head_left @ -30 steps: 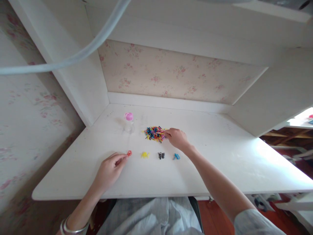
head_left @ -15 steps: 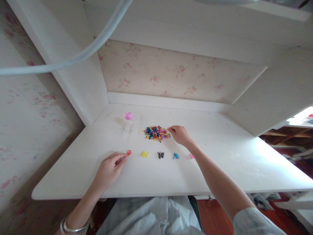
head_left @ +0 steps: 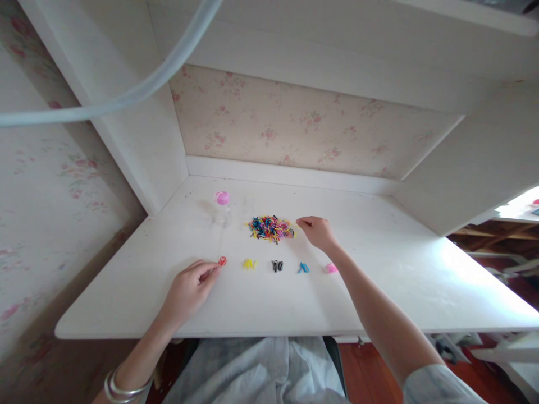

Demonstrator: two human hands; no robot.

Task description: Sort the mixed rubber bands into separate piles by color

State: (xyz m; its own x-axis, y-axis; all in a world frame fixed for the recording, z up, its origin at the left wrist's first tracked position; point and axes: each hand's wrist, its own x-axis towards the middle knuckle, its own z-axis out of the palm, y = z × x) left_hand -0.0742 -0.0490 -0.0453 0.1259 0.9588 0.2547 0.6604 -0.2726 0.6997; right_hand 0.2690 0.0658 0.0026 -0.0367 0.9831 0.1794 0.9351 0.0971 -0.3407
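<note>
Head view: left hand (head_left: pixel 194 287) pinches red bands (head_left: pixel 222 261) on desk (head_left: pixel 252 303); a jerk could scatter them. Right hand (head_left: pixel 316 231), well apart, fingertips together just beside mixed pile (head_left: pixel 272 229); can't tell if anything's held. Tangles could drag extras along; right forearm (head_left: pixel 370 314), near pink bands (head_left: pixel 332 268), could sweep them.

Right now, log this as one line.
left hand: pinched at red bands; right hand: pinched beside mixed pile; same row: yellow bands, black bands, blue bands, pink bands; container: left of pile
</note>
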